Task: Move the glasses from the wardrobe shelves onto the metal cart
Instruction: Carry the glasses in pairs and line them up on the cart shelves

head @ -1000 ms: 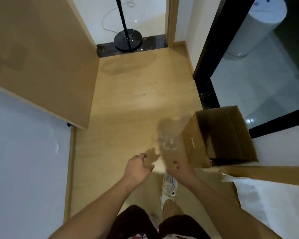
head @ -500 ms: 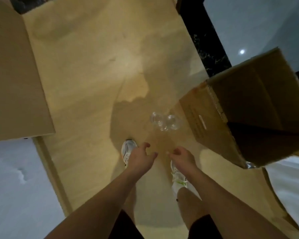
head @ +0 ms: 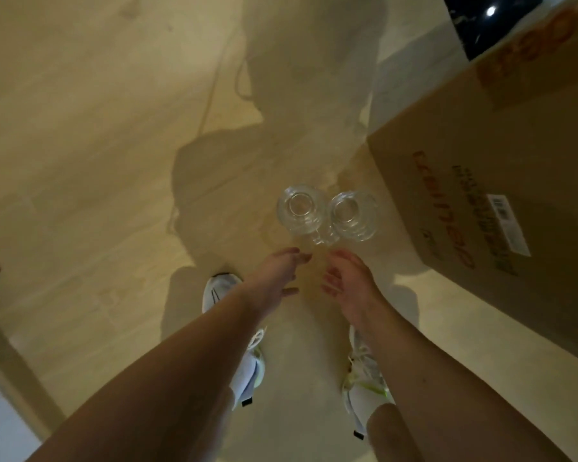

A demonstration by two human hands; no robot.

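Two clear glasses stand side by side on the wooden floor, the left glass [head: 300, 209] touching the right glass [head: 352, 215], with a third small glass piece [head: 324, 238] partly hidden just in front of them. My left hand [head: 277, 278] hovers just short of the left glass, fingers relaxed and holding nothing. Facing it, my right hand [head: 344, 281] is spread open close behind the right glass, also holding nothing. Neither the wardrobe nor the metal cart is in view.
A large cardboard box [head: 501, 181] with orange print stands right beside the glasses. My two white shoes [head: 244, 341] [head: 364, 381] are planted on the floor below my hands. A dark threshold [head: 481, 25] shows at the top right; a skirting edge [head: 0, 355] runs along the left.
I have bent lower and the view has tilted down, so the glasses and box look much nearer. Both hands have reached forward toward the glasses and spread their fingers.
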